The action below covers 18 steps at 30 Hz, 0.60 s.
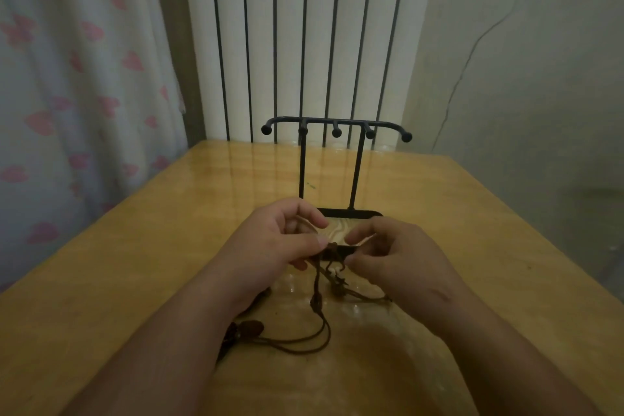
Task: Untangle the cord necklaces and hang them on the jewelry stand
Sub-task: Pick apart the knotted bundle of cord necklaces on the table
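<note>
The left hand point(287, 240) and the right hand point(395, 253) are close together, just above the bench point(135, 263). Each one pinches the brown cord necklaces point(320, 287) with thumb and fingertips. The pinched spot sits right between the two hands, where the cords bunch into a little knot point(332, 248). So both hands are closed on the cords, and they look like they are picking at that knot.

The job looks like it is only at the start. The cords are still mixed up. No necklace hangs on the jewelry stand point(336, 162) yet. All of its hooks are bare. What is left, I think, is to pull the knot loose, part the necklaces, and then hang each one up.

The cords are thin, dark brown and floppy. From the knot they drop down toward the person and lie on the bench between the two arms. Small knots or beads show along them. One long loop curves near the left arm and ends at a dark reddish bead point(250, 328) just beside that wrist. Another strand runs off under the right wrist. How many necklaces there are I cannot tell.

The stand is black and thin, just past the hands, with its flat base almost touching the fingers. Behind it is a white radiator point(304, 27).
</note>
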Available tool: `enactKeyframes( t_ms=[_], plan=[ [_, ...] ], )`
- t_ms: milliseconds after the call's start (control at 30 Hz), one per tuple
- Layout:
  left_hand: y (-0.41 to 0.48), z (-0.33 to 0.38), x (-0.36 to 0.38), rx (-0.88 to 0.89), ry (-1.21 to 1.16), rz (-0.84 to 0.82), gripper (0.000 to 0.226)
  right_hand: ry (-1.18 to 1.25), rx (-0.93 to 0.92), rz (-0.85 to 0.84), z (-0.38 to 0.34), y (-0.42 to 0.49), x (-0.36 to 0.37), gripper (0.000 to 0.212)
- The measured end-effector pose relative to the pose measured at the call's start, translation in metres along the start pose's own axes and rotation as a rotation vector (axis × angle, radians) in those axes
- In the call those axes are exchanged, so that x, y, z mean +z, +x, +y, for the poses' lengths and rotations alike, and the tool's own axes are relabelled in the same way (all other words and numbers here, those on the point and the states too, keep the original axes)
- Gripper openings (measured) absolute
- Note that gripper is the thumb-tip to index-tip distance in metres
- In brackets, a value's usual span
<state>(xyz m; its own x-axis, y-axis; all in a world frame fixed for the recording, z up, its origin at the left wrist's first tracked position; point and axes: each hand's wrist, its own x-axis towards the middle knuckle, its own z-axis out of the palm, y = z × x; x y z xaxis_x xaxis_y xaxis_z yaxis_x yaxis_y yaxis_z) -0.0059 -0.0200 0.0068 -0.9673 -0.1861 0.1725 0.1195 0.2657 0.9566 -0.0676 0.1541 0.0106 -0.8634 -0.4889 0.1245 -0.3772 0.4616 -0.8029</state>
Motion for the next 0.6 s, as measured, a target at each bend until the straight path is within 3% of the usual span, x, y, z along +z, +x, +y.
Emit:
enactKeyframes(
  t_ms=[167, 333, 600],
  plan=[
    [0.0, -0.002, 0.0, 0.009, 0.004, -0.013, 0.014, -0.06, -0.071, -0.014, 0.004, 0.0, 0.009, 0.028],
    [0.0, -0.001, 0.0, 0.007, 0.004, -0.029, 0.01, -0.186, -0.149, 0.057, 0.005, -0.001, 0.014, 0.009],
    [0.001, -0.001, 0.004, -0.011, -0.032, 0.04, 0.015, 0.03, -0.19, 0.218, 0.003, 0.0, 0.011, 0.013]
  ],
)
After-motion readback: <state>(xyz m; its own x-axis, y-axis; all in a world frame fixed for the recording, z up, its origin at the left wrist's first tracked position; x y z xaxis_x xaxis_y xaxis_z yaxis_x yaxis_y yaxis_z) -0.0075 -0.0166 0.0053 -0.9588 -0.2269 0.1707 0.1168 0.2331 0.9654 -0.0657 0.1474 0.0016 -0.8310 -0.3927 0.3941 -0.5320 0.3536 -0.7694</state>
